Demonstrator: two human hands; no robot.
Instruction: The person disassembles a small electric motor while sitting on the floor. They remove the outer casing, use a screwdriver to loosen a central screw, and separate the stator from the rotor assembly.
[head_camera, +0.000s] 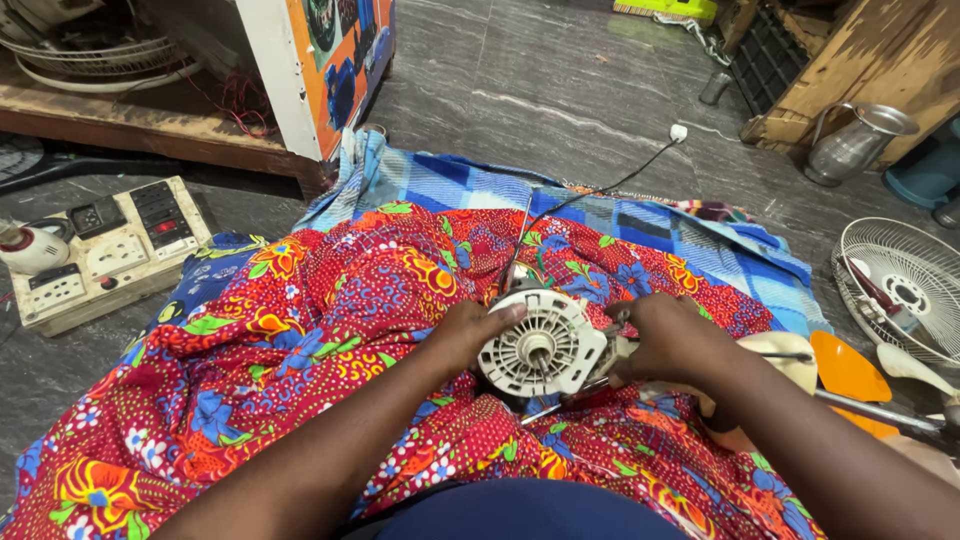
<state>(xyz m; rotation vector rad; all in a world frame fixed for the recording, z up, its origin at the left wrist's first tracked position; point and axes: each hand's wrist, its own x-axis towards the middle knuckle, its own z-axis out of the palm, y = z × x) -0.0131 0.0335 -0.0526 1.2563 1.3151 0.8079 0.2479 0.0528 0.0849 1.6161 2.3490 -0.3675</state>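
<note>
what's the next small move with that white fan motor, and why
Probably keep the left hand bracing the white fan motor while the right hand works the thin tool at its right edge: both hands already clasp it over the red floral cloth.

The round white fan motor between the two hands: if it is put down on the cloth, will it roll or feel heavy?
The fan motor looks rigid and probably heavy for its size. Its round housing could roll on its edge; laid flat it should stay. The trailing black cable is floppy and may drag or snag on the patterned cloth.
</note>
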